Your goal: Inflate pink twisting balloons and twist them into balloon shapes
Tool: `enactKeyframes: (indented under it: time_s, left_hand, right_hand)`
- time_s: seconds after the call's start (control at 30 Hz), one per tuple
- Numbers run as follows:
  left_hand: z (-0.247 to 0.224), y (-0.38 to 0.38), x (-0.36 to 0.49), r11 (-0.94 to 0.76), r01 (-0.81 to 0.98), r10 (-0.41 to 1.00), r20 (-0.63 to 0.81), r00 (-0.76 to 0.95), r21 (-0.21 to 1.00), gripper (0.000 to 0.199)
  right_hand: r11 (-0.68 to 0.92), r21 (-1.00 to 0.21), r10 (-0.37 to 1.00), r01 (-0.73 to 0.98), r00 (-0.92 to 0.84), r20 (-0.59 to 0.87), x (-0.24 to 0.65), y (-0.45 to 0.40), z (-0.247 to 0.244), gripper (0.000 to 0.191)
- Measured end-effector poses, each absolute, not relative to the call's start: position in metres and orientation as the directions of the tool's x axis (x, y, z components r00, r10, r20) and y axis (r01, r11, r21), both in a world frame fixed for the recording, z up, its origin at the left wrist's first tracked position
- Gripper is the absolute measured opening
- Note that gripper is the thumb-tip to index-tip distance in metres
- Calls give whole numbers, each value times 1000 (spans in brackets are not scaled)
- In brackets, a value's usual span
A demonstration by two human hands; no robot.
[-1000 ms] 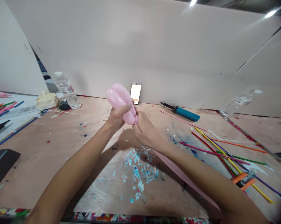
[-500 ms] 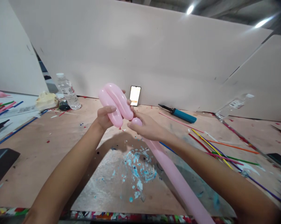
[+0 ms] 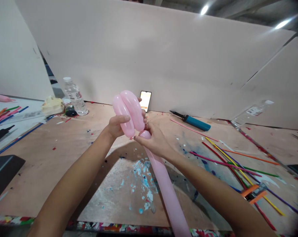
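A pink balloon (image 3: 161, 177) is bent into long lobes side by side at its upper end, with a small round bubble below them and a long straight tail running down to the bottom edge. My left hand (image 3: 118, 125) is closed round the lobes, its thumb across their front and its fingers behind. At the small bubble, where the tail starts, my right hand (image 3: 152, 138) pinches the balloon between thumb and fingers. Some fingertips are hidden behind the balloon.
A lit phone (image 3: 145, 100) leans on the white partition (image 3: 163, 59). A blue pump (image 3: 195, 122) and uninflated balloons (image 3: 225, 163) lie right. Bottles (image 3: 76, 98) stand left and tilt right (image 3: 251, 113). A dark object (image 3: 5, 174) is at lower left.
My hands and the lobes have shifted slightly right and the lobes stand more upright. The tail has swung left. An orange-edged object now shows among the balloons at right.
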State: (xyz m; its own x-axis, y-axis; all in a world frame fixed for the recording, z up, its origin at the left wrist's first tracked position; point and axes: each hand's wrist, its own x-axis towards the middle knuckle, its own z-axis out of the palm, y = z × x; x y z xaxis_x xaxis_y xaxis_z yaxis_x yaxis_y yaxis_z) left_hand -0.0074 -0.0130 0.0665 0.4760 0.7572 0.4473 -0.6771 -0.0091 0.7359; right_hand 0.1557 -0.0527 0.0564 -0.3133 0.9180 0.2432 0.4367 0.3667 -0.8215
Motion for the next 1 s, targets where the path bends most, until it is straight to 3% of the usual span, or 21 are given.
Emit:
enactKeyframes:
  time_s: [0.07, 0.13, 0.33, 0.47, 0.57, 0.77, 0.83, 0.93, 1.0]
  left_hand:
    - [68, -14, -8, -17, -675, 765, 444, 466, 737, 65]
    - [70, -15, -8, -19, -683, 780, 438, 446, 730, 63]
    - [81, -25, -7, -48, -752, 817, 459, 349, 658, 58]
    - [95, -29, -4, -91, -763, 815, 488, 312, 640, 61]
    - [106, -25, 1, -86, -773, 781, 524, 340, 629, 70]
    - [101, -7, 7, -92, -805, 789, 536, 300, 586, 70]
    - [93, -2, 5, -86, -811, 805, 519, 286, 579, 68]
    - [82, 1, 2, -69, -810, 819, 497, 287, 582, 68]
    - [79, 1, 0, -62, -804, 823, 486, 293, 591, 67]
  right_hand:
    - [410, -780, 910, 473, -268, 317, 155, -53, 54, 40]
    - [399, -826, 907, 399, -302, 293, 157, -51, 56, 29]
    - [156, -974, 820, 161, -571, 37, 172, -48, 89, 18]
    - [56, -981, 785, 186, -616, -72, 180, -43, 112, 31]
    - [-82, -972, 728, 219, -653, -209, 180, -37, 124, 28]
    - [-69, -983, 807, 168, -571, -154, 170, -38, 125, 25]
    - [-154, -984, 819, 93, -545, -180, 167, -38, 117, 27]
    - [-395, -914, 718, -92, -651, -245, 166, -33, 102, 26]
    - [-469, -871, 667, -150, -706, -238, 165, -28, 93, 23]
